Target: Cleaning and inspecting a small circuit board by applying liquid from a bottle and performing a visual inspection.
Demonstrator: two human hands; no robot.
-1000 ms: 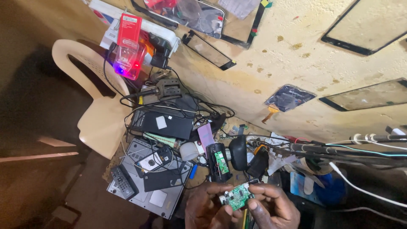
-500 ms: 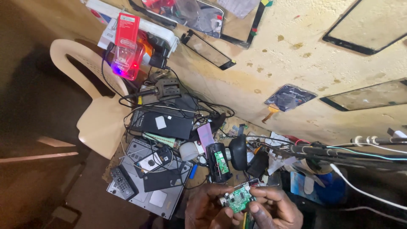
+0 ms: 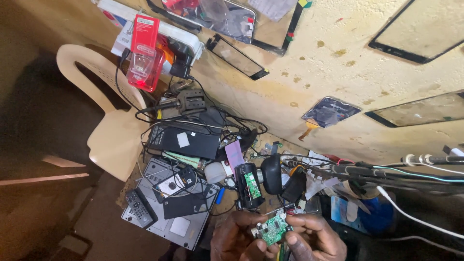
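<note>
While both hands meet at the near edge of the scene, the left hand [image 3: 237, 239] and right hand [image 3: 309, 239] pinch a small green circuit board [image 3: 272, 228] between their fingertips, each gripping one end and holding it above the cluttered bench. A slip looks possible, since the hold is only at the edges, and the board could drop into the tangle of black cables [image 3: 217, 125] and be lost. Just beyond the board lies an opened black cylindrical casing [image 3: 249, 186], with a second green board showing inside it. Left of that, a remote control [image 3: 138, 208] and a phone rest on a flat grey box [image 3: 164, 222]. To the far left stands a cream plastic chair [image 3: 108, 130]. Farthest off, a clear red packet [image 3: 142, 60] stands by the wall; what is in it I cannot tell.
</note>
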